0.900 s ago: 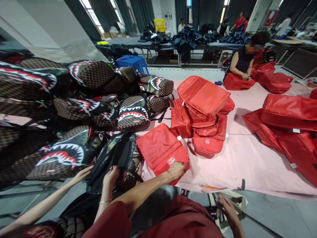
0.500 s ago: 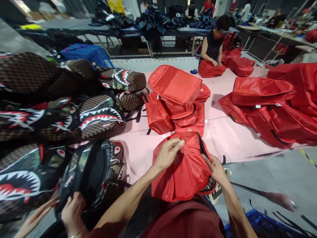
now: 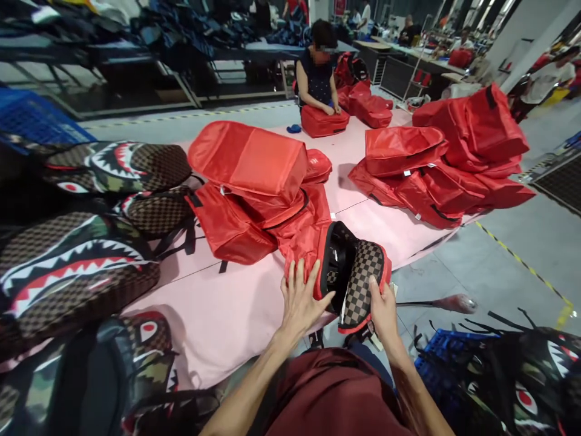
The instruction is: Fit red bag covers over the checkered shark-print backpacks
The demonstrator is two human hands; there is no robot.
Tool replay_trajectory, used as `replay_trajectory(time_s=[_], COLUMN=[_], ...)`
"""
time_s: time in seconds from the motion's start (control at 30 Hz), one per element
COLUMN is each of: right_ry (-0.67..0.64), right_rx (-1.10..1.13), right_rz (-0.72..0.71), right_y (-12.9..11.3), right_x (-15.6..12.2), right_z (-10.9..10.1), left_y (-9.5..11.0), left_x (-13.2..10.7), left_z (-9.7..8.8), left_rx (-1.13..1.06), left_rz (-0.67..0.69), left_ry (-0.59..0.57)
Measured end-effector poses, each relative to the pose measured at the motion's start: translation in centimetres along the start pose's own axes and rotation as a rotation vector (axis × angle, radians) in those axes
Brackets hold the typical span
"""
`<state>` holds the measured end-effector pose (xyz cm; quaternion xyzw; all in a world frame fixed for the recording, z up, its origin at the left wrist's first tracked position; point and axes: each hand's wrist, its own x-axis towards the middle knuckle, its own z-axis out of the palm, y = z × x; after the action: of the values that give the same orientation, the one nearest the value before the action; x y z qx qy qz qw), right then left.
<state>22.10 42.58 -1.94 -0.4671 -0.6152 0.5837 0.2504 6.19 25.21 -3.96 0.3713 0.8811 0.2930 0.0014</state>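
the left hand (image 3: 300, 298) lies flat with its fingers spread wide on the red cover (image 3: 303, 245), pressing it down at the near edge of the pink mat (image 3: 227, 309). the right hand (image 3: 384, 310) grips the lower corner of the checkered backpack (image 3: 361, 281) — fingers curled under its red-trimmed edge, thumb on top. that backpack sits half inside the red cover, its brown-and-cream checked side and dark open mouth showing, right at the mat's front edge between the 2 hands. just behind it rises a stack of red covered bags (image 3: 249, 175), one laid across the top. to the left is a heap of shark-mouth backpacks (image 3: 77, 266) in brown check and camouflage, touching the mat's side. a second pile of red bags (image 3: 445, 163) lies well apart on the right of the mat. at the far end a seated person (image 3: 318, 72) bends over a red bag (image 3: 323, 120) — both of that person's hands on it. a blue crate (image 3: 436, 357) stands on the floor by the right forearm.
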Motion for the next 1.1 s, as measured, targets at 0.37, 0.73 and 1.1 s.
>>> replay_trajectory(time_s=[0.37, 0.73, 1.1], right_ry=[0.371, 0.211, 0.214], right_rx=[0.195, 0.253, -0.637], right_rz=[0.254, 0.148, -0.443], right_y=[9.2, 3.2, 4.4], right_x=[-1.3, -2.0, 0.4], right_z=[-10.9, -8.5, -13.1], left_y=[2.6, 4.8, 5.1], left_x=[5.0, 9.3, 4.5], left_z=[2.9, -3.0, -4.7], left_rx=[-0.222, -0.361, -0.286], left_rz=[0.473, 0.729, 0.819], left_ry=[-0.052, 0.068, 0.082])
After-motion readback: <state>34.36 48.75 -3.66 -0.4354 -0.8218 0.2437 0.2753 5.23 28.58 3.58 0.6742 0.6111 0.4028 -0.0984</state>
